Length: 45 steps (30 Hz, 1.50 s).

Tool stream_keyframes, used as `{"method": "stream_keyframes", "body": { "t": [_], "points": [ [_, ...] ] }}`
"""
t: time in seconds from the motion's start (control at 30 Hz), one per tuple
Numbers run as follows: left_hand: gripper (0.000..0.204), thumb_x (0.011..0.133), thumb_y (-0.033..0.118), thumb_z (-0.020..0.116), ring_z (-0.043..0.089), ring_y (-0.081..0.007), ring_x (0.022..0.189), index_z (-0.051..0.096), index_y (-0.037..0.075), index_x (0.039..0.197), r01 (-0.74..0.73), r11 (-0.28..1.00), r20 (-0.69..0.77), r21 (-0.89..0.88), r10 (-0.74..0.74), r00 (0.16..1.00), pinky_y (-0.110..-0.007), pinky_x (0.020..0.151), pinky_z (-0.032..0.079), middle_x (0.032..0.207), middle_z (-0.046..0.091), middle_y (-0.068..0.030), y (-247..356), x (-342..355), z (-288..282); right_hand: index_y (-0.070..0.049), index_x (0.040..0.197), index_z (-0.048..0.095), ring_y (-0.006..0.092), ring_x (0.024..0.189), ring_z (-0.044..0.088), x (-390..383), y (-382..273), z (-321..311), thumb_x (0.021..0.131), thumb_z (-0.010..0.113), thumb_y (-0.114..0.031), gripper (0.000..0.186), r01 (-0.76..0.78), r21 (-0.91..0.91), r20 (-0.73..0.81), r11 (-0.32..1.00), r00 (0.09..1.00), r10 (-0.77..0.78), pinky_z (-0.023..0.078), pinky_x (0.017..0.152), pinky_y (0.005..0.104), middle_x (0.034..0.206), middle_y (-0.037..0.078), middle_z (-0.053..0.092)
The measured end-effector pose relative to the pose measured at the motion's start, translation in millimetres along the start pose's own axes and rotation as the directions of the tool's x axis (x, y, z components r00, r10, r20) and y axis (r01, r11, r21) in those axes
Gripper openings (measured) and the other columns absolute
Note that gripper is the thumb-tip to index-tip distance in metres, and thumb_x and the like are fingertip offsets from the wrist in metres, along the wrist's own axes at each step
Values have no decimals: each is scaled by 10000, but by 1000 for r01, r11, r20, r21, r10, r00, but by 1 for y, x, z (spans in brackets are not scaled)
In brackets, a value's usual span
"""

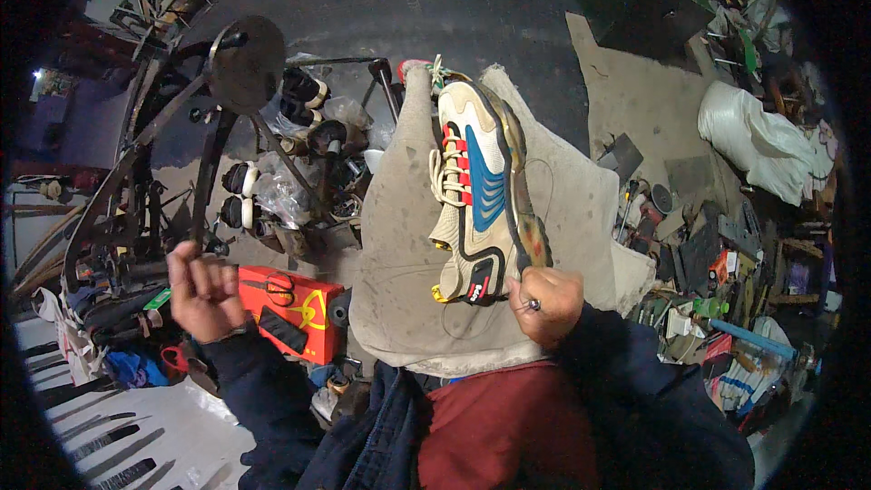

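Observation:
A beige sneaker [487, 186] with a blue side panel, red lace loops and cream laces lies on its side on a grey cloth [399, 218] over my lap, its toe pointing away. At its heel, my right hand [549, 308] is closed in a fist around a small metal-ended tool [532, 305], most of it hidden in the palm. My left hand [205, 292] is raised off to the left, away from the sneaker, fingers curled in; what they pinch, if anything, is too small to make out. Thin dark thread [535, 161] loops over the cloth by the sole.
An orange-red shoe box [313, 313] with a dark phone-like slab on top stands below my left hand. A black metal stand with a round plate [247, 65] rises at left, near several shoes [238, 195]. Tools and scraps crowd the right, near a white sack [753, 138] and green box [640, 0].

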<state>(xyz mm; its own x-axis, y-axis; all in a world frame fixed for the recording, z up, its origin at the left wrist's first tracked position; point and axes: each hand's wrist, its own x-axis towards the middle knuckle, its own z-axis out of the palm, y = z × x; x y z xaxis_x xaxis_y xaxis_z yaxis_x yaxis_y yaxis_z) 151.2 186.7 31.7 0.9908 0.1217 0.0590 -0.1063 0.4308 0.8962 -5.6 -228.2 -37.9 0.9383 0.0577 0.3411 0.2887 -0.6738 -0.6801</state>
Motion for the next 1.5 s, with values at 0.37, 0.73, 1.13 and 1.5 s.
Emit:
{"method": "stream_keyframes", "body": {
  "t": [0.37,0.73,1.13,1.5],
  "points": [
    [372,1111,336,451,148,-85,423,623,8,1079,226,974,-378,20,-202,903,-279,382,179,533,210,73,-9,3,-125,-120,709,483,291,533,581,-10,14,19,671,715,-35,249,1,38,-43,999,999,1,414,452,422,626,71,525],
    [378,1021,431,571,632,-261,750,545,119,809,523,768,-365,370,-397,842,-419,634,532,807,622,-71,-1,-54,-142,-104,714,534,349,574,616,-8,5,-2,721,702,-33,182,-114,166,-15,979,993,118,459,505,442,639,113,574],
    [681,830,513,720,423,-459,1381,638,17,1289,-715,94,704,692,-303,642,-580,1139,312,1364,561,-226,-75,-120,137,-82,682,440,109,531,376,0,-9,-33,922,743,-163,395,-374,518,49,769,911,410,345,498,323,568,26,395],
    [361,742,121,838,655,-398,1023,719,11,1065,-833,363,908,418,-169,382,-447,858,562,1074,705,-162,-92,-111,210,-89,961,699,37,656,502,-46,88,-93,1023,637,-277,208,-308,837,-94,453,734,672,420,579,209,762,-36,614]
  ]
}}
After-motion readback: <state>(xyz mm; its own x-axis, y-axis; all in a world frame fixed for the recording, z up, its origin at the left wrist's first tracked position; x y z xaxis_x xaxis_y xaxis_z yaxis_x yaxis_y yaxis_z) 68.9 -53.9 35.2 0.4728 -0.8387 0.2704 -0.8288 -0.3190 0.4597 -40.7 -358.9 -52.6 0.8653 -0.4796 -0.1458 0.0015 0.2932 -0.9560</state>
